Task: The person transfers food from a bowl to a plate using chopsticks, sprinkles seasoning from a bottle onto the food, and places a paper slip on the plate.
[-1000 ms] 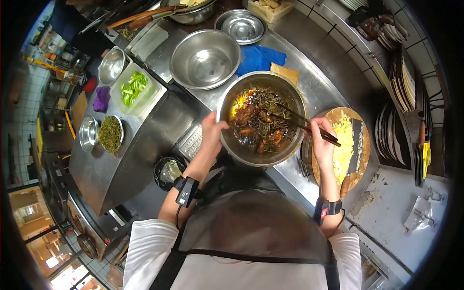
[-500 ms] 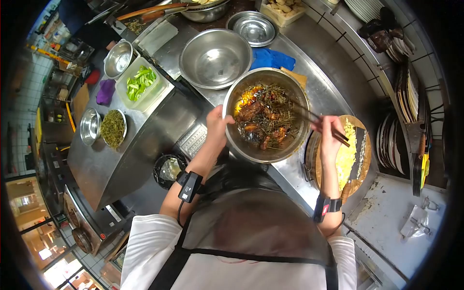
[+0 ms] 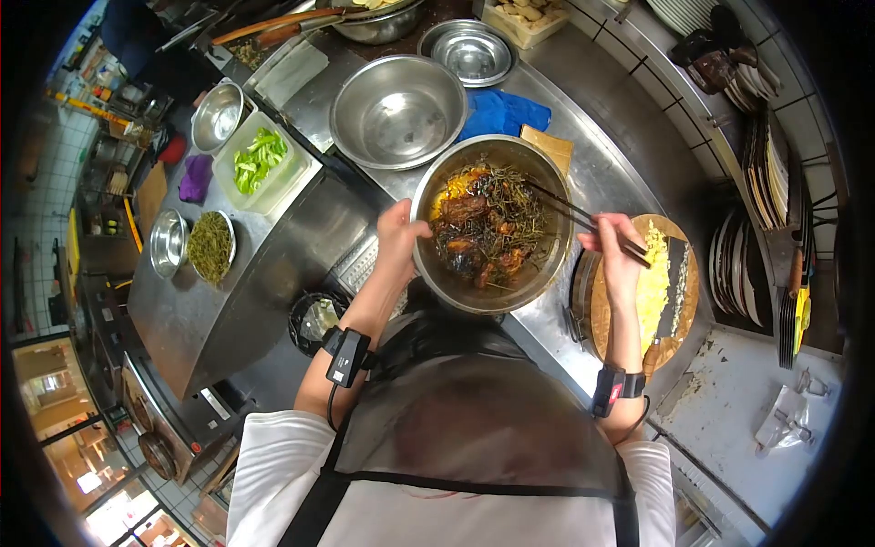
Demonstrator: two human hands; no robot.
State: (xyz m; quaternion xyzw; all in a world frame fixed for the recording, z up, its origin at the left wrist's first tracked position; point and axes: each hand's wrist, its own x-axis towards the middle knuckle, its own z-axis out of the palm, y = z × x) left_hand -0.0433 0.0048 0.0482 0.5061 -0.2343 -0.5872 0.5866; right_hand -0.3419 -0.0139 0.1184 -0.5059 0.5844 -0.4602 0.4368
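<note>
My left hand (image 3: 401,233) grips the left rim of a large steel bowl (image 3: 558,239), with the thumb over the edge. Inside the bowl lie dark glazed meat pieces (image 3: 465,211), dark green sprigs (image 3: 512,202) and some yellow-orange bits. My right hand (image 3: 619,252) is closed on a pair of dark chopsticks (image 3: 572,211), whose tips reach into the bowl by the sprigs. Right of that hand, a round wooden board (image 3: 690,301) bears chopped pale yellow food (image 3: 653,283) and a cleaver (image 3: 674,284).
Behind the bowl are an empty steel bowl (image 3: 398,111), a smaller one (image 3: 468,55) and a blue cloth (image 3: 507,113). At left stand a tub of green vegetables (image 3: 259,162) and a plate of greens (image 3: 211,246). Stacked plates (image 3: 735,264) fill the right shelf.
The large bowl and my left hand have shifted slightly left and down in the view. The chopsticks have swung, and their tips now lie higher in the bowl.
</note>
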